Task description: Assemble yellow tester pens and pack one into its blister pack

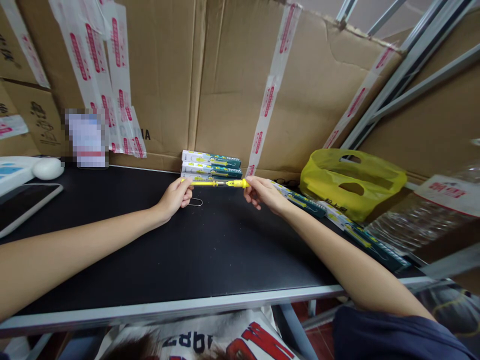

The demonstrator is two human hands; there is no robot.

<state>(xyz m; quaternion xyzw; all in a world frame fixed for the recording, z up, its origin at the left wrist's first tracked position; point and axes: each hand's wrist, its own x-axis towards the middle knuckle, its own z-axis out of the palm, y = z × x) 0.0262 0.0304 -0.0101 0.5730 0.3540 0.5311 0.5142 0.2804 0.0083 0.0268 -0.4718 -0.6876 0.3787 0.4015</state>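
A slim yellow pen-shaped tool [225,183] is held level above the black tabletop, its middle section partly clear or metallic. My left hand [176,196] pinches its left end between thumb and fingers. At the thicker right end, my right hand [262,192] grips it with the fingertips, the other fingers curled loosely. Just right of my left hand shows a thin metal wire loop [196,202]; I cannot tell whether it is attached to anything. Behind the tool, a stack of several narrow printed boxes [212,164] lies against the cardboard, each picturing a similar yellow tool.
More narrow boxes [360,231] lie in a row along the right side. A yellow plastic bag [337,187] and a clear bottle [405,212] stand there. At left are a phone [26,207] and a white rounded object [48,168]. Cardboard [228,80] walls the back.
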